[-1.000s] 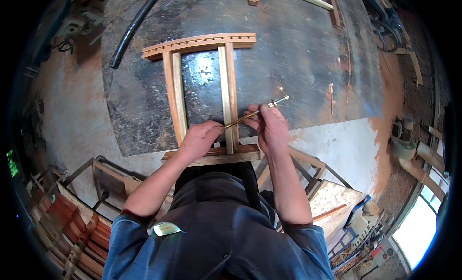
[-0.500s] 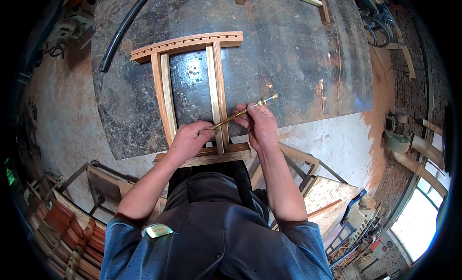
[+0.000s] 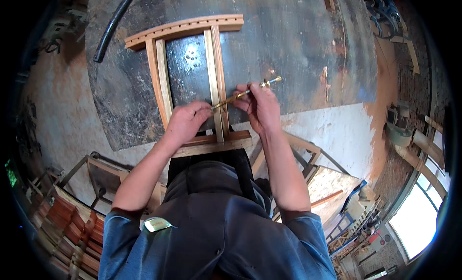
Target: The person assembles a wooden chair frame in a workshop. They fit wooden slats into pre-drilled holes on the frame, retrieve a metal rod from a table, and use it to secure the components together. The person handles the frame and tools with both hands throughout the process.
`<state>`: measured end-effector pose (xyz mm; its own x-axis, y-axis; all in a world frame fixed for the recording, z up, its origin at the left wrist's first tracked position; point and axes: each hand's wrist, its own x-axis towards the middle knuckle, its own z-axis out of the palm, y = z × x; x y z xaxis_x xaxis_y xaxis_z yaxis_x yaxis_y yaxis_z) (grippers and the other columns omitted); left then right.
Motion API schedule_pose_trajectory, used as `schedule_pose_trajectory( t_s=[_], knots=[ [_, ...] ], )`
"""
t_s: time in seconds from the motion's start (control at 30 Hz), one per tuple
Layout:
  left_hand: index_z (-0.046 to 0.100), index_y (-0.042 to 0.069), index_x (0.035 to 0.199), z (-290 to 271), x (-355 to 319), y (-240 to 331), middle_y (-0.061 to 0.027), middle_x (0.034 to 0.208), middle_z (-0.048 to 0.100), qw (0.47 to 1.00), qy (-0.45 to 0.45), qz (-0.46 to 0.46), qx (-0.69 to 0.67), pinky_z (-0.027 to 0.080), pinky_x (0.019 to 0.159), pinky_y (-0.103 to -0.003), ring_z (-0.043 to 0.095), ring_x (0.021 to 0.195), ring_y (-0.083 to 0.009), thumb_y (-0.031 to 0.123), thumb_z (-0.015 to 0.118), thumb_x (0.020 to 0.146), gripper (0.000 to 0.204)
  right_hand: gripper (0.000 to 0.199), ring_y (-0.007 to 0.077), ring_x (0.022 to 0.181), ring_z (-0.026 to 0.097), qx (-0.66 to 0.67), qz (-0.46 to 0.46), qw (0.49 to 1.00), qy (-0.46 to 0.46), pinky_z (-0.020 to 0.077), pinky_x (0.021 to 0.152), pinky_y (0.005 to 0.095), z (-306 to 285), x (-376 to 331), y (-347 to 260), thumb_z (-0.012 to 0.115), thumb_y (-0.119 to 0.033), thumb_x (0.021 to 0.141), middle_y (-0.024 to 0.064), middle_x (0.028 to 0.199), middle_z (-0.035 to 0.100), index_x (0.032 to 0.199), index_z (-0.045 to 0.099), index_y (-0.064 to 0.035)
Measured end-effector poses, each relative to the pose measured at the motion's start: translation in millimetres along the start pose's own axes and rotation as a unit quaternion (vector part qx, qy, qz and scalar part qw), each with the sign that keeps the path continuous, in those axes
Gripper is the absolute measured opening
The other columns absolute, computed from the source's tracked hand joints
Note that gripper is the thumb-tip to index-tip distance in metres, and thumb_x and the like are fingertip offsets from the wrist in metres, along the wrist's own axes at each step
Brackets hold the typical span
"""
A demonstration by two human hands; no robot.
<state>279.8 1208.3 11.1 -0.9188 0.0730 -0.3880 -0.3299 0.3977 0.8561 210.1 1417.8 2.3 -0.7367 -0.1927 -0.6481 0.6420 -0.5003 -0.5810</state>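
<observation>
Clock directions are read on the head view, with 12 o'clock at its top.

1. Grip state. I have the left hand (image 3: 186, 120) pinched, thumb against fingers, on the 8 o'clock end of the brass-coloured rod (image 3: 223, 103). The right hand (image 3: 263, 106) is closed on it near the fitting (image 3: 264, 84) at its 2 o'clock end.

2. Position. The rod slants from 8 to 2 o'clock, passing over the right-hand pair of slats of the wooden frame (image 3: 185, 27). I cannot tell whether it touches them. The frame's drilled rail lies at 11 o'clock on the dark worktop (image 3: 288, 53); the black tube (image 3: 111, 32) lies at 10 o'clock.

3. Handling. I would keep both grips light and in line with the rod, since uneven pressure could tilt it. I would steady one end while adjusting the other, and hold the metal clear of the slats to avoid scratches.
</observation>
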Motion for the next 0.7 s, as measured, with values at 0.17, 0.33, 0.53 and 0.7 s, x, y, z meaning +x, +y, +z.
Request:
schedule_pose_trajectory(
  t_s=[0.17, 0.33, 0.53, 0.7],
  knots=[
    [0.067, 0.003, 0.099, -9, 13, 2, -0.0131, 0.082, 0.068, 0.999, 0.013, 0.031, 0.011, 0.051, 0.068, -0.030, 0.066, 0.074, -0.0193, 0.014, 0.067, 0.088, 0.016, 0.019, 0.0214, 0.080, 0.067, -0.001, 0.034, 0.999, -0.023, 0.0583, 0.078, 0.0378, 1, 5, -13, 0.051, -0.013, 0.098, 0.0182, 0.098, 0.067, 0.108, 0.053, 0.0032],
    [0.067, 0.002, 0.099, -17, 25, -5, -0.0122, 0.082, 0.068, 0.995, 0.031, 0.068, 0.070, 0.051, 0.068, -0.030, 0.065, 0.074, -0.0193, 0.014, 0.067, 0.089, 0.015, 0.026, 0.0197, 0.084, 0.065, -0.446, 0.114, 0.887, -0.037, 0.0542, 0.072, 0.0346, 6, -20, -58, 0.058, -0.014, 0.093, 0.0120, 0.104, 0.068, 0.115, 0.058, 0.0001],
    [0.067, 0.004, 0.098, -25, 31, 13, -0.0142, 0.085, 0.068, 0.978, -0.001, 0.141, 0.157, 0.053, 0.067, -0.035, 0.067, 0.077, -0.0302, 0.016, 0.069, 0.085, 0.017, 0.013, 0.0322, 0.087, 0.062, -0.732, -0.455, 0.486, -0.145, 0.0516, 0.072, 0.0407, 16, -8, -87, 0.058, -0.009, 0.085, 0.0121, 0.089, 0.067, 0.091, 0.066, -0.0014],
    [0.067, 0.003, 0.095, -28, 33, 19, -0.0143, 0.085, 0.068, 0.956, -0.028, 0.210, 0.201, 0.053, 0.068, -0.036, 0.067, 0.077, -0.0315, 0.015, 0.068, 0.085, 0.015, 0.014, 0.0344, 0.088, 0.061, -0.852, -0.160, 0.426, -0.257, 0.0509, 0.077, 0.0444, 1, 4, -90, 0.062, -0.009, 0.081, 0.0140, 0.086, 0.065, 0.094, 0.066, -0.0051]
  ],
)
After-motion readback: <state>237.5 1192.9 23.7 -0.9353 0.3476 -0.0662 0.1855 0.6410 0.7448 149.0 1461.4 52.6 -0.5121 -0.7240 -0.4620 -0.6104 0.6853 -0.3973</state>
